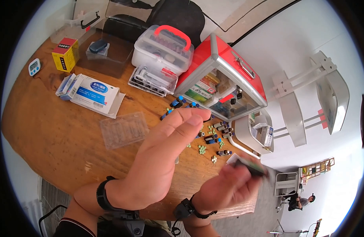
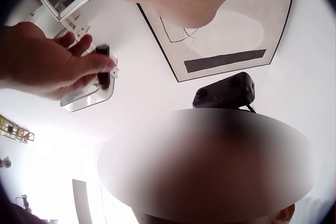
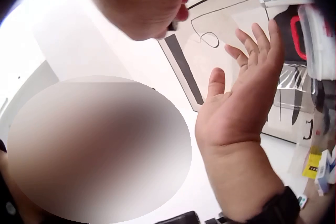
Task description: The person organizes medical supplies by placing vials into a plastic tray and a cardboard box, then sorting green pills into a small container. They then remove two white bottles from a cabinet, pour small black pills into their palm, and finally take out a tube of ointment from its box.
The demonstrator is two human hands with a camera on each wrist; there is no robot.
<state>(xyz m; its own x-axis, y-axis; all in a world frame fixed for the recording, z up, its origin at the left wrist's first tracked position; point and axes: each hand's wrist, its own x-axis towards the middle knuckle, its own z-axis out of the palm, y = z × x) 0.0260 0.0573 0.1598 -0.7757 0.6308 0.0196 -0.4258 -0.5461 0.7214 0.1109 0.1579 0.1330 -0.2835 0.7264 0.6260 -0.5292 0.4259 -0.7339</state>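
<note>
My left hand is raised over the table with fingers extended and nothing held; the right wrist view shows its open palm and spread fingers. To the right, past the table edge, my right hand grips a small dark bottle, blurred in the head view. The left wrist view also shows this dark bottle between thumb and fingers. Beyond my left hand, several small dark bottles with blue caps lie and stand on the table. Among them are little piles of green tablets and a pile of white tablets.
On the wooden table lie a clear plastic tray and a white-and-blue medicine box. Farther back stand a yellow-and-red box, a timer, a clear case with red handle and a red medicine cabinet.
</note>
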